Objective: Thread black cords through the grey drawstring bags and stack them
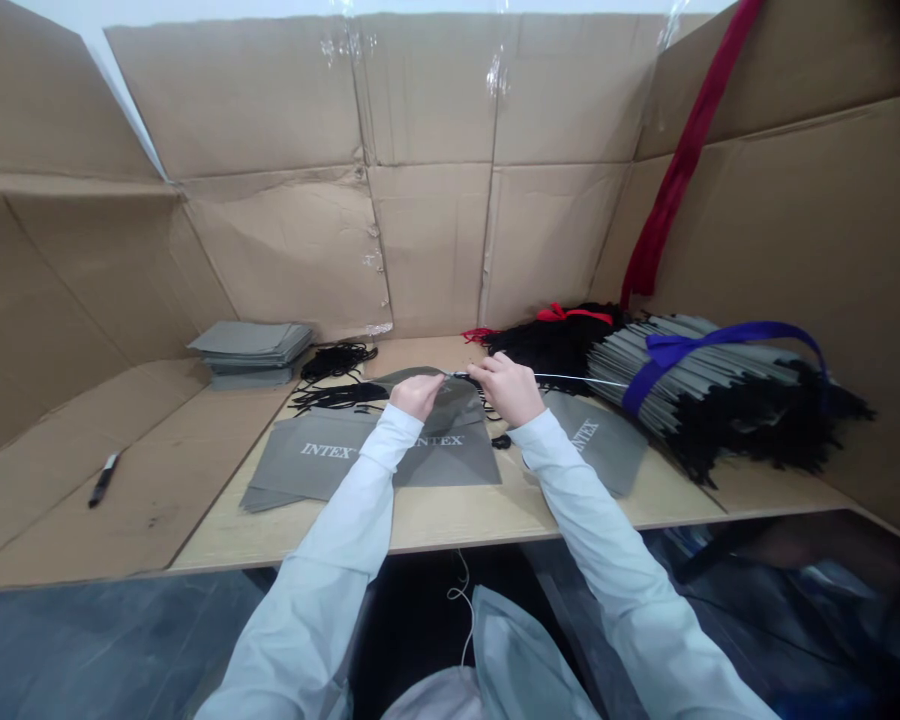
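My left hand is closed in a pinch on the upper edge of a grey fabric INTEX pouch. Beside it, my right hand is pinched around a thin metal rod, whose long end sticks out to the right. Between my fingertips a bit of the rod shows near the pouch's edge; the exact contact is too small to make out. Flat grey INTEX pouches lie under my left forearm, and another pouch is by my right wrist.
Black cords lie behind my left hand, near a stack of grey pouches. At right sits a bundle of pouches tied with blue ribbon, beside black cords with a red tie. A marker lies left. Cardboard walls surround the table.
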The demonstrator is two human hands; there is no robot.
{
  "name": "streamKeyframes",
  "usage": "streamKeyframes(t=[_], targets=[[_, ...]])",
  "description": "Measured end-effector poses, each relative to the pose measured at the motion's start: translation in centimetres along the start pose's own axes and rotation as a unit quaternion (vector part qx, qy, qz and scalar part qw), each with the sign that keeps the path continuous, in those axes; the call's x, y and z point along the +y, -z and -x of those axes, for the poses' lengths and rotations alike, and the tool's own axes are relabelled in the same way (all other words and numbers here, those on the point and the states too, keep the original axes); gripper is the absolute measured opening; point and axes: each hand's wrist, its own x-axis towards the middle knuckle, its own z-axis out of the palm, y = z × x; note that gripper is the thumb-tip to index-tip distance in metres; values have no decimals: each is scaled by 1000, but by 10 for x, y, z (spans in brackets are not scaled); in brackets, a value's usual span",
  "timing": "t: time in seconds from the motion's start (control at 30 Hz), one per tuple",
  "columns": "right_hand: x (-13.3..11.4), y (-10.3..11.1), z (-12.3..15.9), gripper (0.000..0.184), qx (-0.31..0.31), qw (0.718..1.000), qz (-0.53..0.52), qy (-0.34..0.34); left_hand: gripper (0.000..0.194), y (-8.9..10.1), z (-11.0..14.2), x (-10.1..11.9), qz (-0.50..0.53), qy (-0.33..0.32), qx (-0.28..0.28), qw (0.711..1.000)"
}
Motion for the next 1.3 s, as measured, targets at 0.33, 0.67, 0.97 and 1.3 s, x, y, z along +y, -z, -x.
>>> streamKeyframes(t=[0.33,0.67,0.97,1.3], targets=[[-9,-11,-6,24,6,996,23,88,21,-6,3,1,15,-1,-29,999],[-18,-21,-4,23,-7,994,-7,108,19,-13,6,0,53,6,-94,994],[-12,-9,-5,27,65,992,-94,56,17,-11,4,-4,-11,36,-84,996],[63,-18,-1,28,335,764,-426,-350,20,-11,3,-11,-20,64,-43,997]])
